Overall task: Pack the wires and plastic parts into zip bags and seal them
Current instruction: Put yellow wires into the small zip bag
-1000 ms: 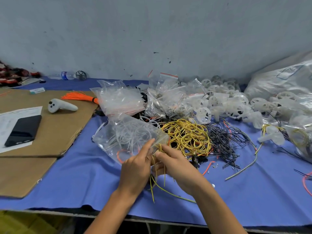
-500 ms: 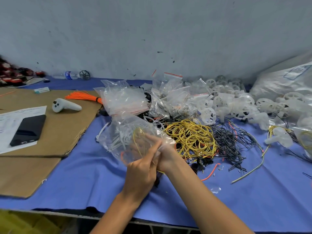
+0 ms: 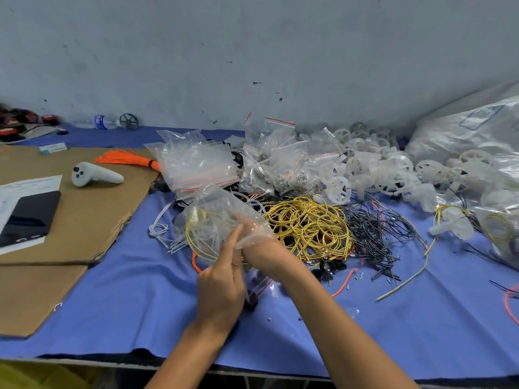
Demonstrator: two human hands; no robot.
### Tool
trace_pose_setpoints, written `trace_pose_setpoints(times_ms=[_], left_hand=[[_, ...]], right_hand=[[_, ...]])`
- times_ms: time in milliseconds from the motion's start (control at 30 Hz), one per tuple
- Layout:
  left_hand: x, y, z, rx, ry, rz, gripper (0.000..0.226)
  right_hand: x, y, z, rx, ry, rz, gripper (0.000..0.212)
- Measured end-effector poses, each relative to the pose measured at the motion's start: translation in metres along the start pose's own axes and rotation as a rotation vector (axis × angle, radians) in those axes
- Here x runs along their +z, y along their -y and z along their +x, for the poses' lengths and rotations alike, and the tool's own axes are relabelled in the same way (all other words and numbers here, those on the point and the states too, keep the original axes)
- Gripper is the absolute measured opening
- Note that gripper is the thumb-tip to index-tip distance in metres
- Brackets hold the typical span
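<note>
Over blue cloth (image 3: 140, 290), beside the loose pile (image 3: 309, 226), springy yellow wires (image 3: 196, 240) are being pushed deep into a crinkly clear bag (image 3: 213, 203) by the right hand (image 3: 252, 234) (fingers blurred behind film, state not determinable), while the mouth is being pinched by the left hand (image 3: 222, 287), index straight; stray ends are being judged as needing tucking before sealing.

The right hand (image 3: 254, 234) is inside the clear bag (image 3: 213, 209), blurred, with yellow wire (image 3: 196, 234) in it. The left hand (image 3: 222, 284) holds the bag's mouth, just beside the wire pile (image 3: 309, 226) on the cloth (image 3: 134, 290).
</note>
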State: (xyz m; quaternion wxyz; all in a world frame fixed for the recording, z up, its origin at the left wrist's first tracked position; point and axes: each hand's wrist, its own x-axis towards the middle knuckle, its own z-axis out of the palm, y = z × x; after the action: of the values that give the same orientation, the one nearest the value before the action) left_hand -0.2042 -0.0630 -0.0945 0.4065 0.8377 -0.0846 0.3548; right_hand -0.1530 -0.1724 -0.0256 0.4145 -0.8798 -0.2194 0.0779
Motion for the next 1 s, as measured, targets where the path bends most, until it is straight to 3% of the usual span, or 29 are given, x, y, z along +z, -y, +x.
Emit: trace_pose_setpoints(times_ms=[100,200,300,433,533,700,800,1000], left_hand=[[0.0,0.003,0.002,-0.022,-0.027,0.023,0.051],[0.001,0.003,0.001,0.008,-0.015,0.066,0.051],[0.001,0.001,0.001,0.032,-0.003,0.086,0.048],[0.001,0.0,0.0,-0.002,0.017,0.06,0.046],[0.0,-0.001,-0.001,-0.019,0.046,0.044,0.048],[-0.001,-0.004,0.001,-0.031,0.078,0.05,0.047],[-0.003,-0.006,0.001,-0.034,0.095,0.051,0.047],[-0.004,-0.006,0.001,-0.014,0.114,0.054,0.045]], right_hand=[[0.003,0.003,-0.03,-0.037,-0.03,-0.139,0.021],[-0.017,-0.007,-0.069,-0.093,-0.067,0.078,0.018],[-0.06,-0.036,-0.092,-0.027,-0.271,0.052,0.015],[-0.116,-0.102,-0.103,0.302,-0.663,-0.446,0.018],[-0.128,-0.134,-0.103,0.519,-0.578,-0.524,0.032],[-0.123,-0.148,-0.094,0.494,-0.609,-0.465,0.026],[-0.126,-0.149,-0.09,0.457,-0.749,-0.384,0.021],[-0.147,-0.145,-0.098,0.358,-1.129,0.202,0.019]])
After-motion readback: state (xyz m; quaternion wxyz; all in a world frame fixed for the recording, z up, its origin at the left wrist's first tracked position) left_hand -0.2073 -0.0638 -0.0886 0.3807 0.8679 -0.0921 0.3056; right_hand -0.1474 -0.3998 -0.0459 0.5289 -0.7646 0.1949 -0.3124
